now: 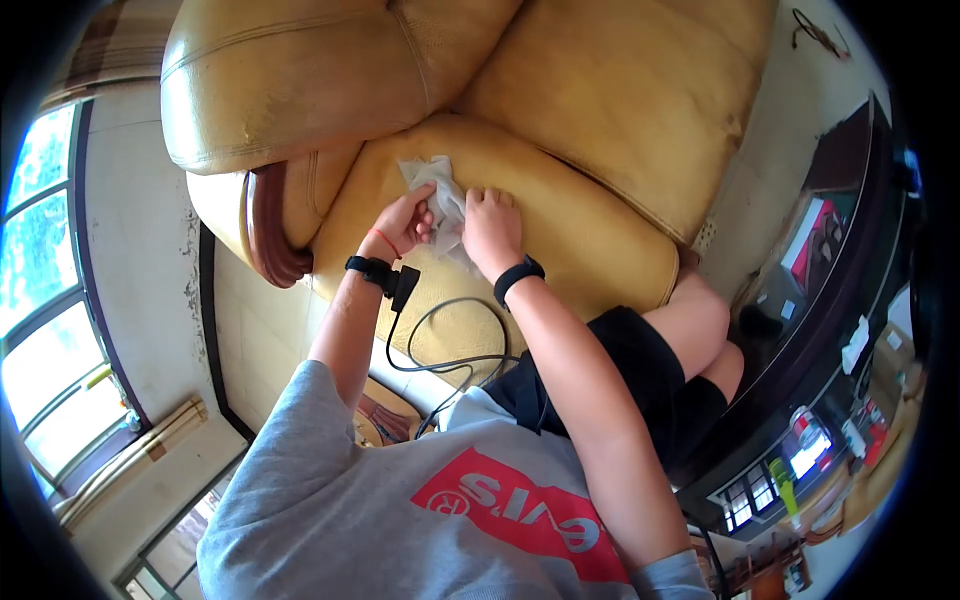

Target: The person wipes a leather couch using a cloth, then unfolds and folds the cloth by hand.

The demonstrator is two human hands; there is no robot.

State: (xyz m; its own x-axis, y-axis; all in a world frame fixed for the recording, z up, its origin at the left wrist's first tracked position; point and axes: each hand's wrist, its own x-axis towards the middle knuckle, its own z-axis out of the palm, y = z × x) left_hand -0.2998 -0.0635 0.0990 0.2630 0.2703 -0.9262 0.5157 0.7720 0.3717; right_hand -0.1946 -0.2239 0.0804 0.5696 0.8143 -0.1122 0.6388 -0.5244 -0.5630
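A crumpled, thin, translucent white plastic bag (447,214) lies between my two hands over the tan sofa seat (580,225). The thumb and curled fingers of my left hand (404,220) pinch its left side. My right hand (492,228) is closed at its right edge, with the fingers bent over the film. Part of the bag hangs below, between the hands. A black band with a small boxy device (404,288) and a red string are on my left wrist; another black band (518,278) circles my right wrist.
A black cable (455,362) loops across the seat near my lap. The sofa's padded backrest (300,80) and a brown wooden armrest (272,225) rise at the left. Windows (50,250) line the left wall. A dark cabinet (800,310) with cluttered items stands at the right.
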